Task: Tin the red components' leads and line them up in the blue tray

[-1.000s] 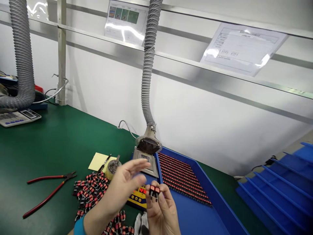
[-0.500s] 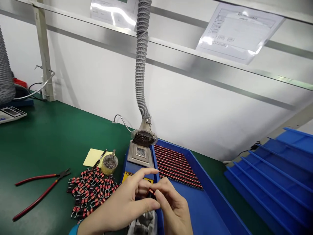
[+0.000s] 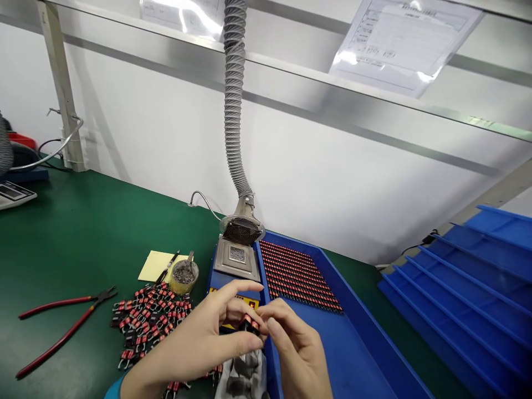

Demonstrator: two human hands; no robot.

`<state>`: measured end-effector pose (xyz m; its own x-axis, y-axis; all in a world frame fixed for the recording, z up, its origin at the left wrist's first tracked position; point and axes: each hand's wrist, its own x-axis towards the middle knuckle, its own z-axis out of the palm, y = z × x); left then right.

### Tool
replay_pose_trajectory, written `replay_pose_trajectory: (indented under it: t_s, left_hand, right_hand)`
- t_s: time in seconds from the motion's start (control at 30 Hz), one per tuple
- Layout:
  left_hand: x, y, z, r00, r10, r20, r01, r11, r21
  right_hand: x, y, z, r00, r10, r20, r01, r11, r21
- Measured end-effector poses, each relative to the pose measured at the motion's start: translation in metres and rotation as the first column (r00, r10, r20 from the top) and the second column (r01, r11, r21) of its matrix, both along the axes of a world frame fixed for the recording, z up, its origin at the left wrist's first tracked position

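Between the fingers of both hands sits a small red-and-black wire-leaded component (image 3: 251, 323), partly covered by fingertips. My left hand (image 3: 211, 327) grips it from the left, index finger arched above and thumb below. On the other side, my right hand (image 3: 301, 346) pinches at it with thumb and forefinger; its other fingers are curled. A loose pile of like components (image 3: 152, 318) lies left of my left wrist. Beneath the hands is a white-and-dark smudged object (image 3: 241, 379), partly hidden. Rows of the same components (image 3: 299, 277) fill the far part of a blue tray (image 3: 355, 354).
A blue solder-pot-like heater (image 3: 236, 256) stands under a fume hood (image 3: 242, 228) with a grey hose (image 3: 235, 111). Left are red-handled pliers (image 3: 97, 299), a cup of grey bits (image 3: 184, 275), a pen (image 3: 168, 266) and yellow paper (image 3: 152, 265). Stacked blue trays (image 3: 461, 293) stand right.
The camera view has shifted slightly. The component has turned in my fingers and shows more of its red face. Both hands stay close together around it.
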<state>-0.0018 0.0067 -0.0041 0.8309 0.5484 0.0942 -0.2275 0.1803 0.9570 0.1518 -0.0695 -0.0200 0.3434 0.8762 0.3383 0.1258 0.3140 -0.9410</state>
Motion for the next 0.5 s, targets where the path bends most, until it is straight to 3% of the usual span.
replay_pose_trajectory:
  t_s: [0.2, 0.5]
  left_hand:
    - [0.0020, -0.0020, -0.0034, 1.000, 0.020, -0.012, -0.019, 1.000, 0.021]
    - [0.0002, -0.0056, -0.0010, 0.996, 0.067, -0.054, -0.064, 0.996, 0.063]
  right_hand:
    - [-0.0075, 0.0036, -0.0036, 0.999, -0.052, -0.016, 0.053, 0.997, 0.055]
    - [-0.0038, 0.0086, -0.0071, 0.998, -0.022, -0.051, 0.027, 0.995, 0.100]
